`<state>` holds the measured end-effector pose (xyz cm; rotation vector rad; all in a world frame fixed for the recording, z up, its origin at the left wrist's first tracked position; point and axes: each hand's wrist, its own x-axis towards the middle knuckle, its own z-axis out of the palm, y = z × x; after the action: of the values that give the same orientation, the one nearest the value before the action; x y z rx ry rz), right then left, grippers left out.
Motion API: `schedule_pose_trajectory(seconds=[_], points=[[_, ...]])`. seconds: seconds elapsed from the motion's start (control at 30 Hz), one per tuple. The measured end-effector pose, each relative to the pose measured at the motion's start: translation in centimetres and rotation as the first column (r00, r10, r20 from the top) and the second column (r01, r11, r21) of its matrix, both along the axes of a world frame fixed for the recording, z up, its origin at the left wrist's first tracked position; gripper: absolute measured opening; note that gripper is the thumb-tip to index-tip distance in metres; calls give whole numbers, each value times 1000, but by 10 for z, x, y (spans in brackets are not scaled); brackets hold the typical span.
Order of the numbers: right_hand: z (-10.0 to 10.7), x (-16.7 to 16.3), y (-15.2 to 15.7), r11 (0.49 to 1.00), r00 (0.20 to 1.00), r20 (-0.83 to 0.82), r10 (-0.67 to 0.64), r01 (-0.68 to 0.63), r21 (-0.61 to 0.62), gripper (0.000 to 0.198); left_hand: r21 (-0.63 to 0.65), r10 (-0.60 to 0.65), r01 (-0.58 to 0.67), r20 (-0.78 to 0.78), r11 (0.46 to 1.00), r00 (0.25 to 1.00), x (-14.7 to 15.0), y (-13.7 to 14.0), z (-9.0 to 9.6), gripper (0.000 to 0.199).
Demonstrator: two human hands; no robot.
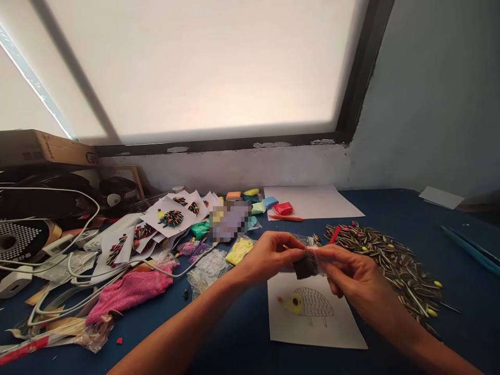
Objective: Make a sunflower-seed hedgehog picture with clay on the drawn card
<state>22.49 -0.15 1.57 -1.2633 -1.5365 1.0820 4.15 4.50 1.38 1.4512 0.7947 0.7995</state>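
Between both hands is a small packet of dark modelling clay [305,267] in clear plastic wrap. My left hand [271,255] pinches its left upper edge. My right hand [349,268] grips the wrap from the right, its fingertips close to the left ones. Below them on the table lies a white sheet [287,333] with a hedgehog drawing [312,302]. The hedgehog's face is covered in yellow, with a dark eye and a reddish nose; its body is only pencil lines. A heap of striped sunflower seeds [390,260] lies beside my right hand.
Coloured clay packets, among them a red one [283,208] and a yellow one [239,251], lie beyond my hands. Finished seed pictures [171,217] are stacked to the left, near a pink cloth [133,291] and white cables. A blank sheet [320,200] lies by the wall.
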Motion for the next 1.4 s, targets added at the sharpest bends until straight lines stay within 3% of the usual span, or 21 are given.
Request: schedule_pose_trajectory(seconds=[0.13, 0.4, 0.53, 0.7, 0.87, 1.0, 1.13, 1.3, 1.4], points=[[-1, -2, -1, 998, 998, 3, 57, -57, -14, 30, 112, 56, -55, -10, 992, 998, 3, -4, 5, 27], [-3, -4, -4, 1000, 1000, -4, 15, -15, -12, 30, 105, -13, 24, -95, 994, 995, -5, -3, 13, 24], [2, -2, -3, 998, 1000, 19, -9, 10, -67, 35, 223, 58, -8, -221, 975, 974, -6, -7, 21, 10], [4, -3, -4, 998, 998, 56, 9, -6, -65, 36, 362, 157, -27, -336, 932, 929, -1, -11, 21, 13], [6, -5, -8, 996, 990, 117, 83, -88, 32, 33, 265, 146, -73, -267, 962, 953, -2, -7, 17, 14], [5, -8, -9, 989, 980, 151, 133, -141, 40, 31, 149, 53, -21, -212, 989, 976, -3, -8, 20, 18], [2, -11, -11, 966, 944, 209, 256, -260, -8, 31, 194, 25, 25, -254, 981, 967, -1, -10, 21, 19], [5, -9, -10, 984, 964, 227, 140, -161, 78, 30, 87, 70, -55, -178, 995, 982, -5, -2, 15, 25], [7, -7, -9, 987, 973, 213, 94, -119, 107, 30, 16, -30, 32, -81, 999, 996, -8, 2, 9, 31]])
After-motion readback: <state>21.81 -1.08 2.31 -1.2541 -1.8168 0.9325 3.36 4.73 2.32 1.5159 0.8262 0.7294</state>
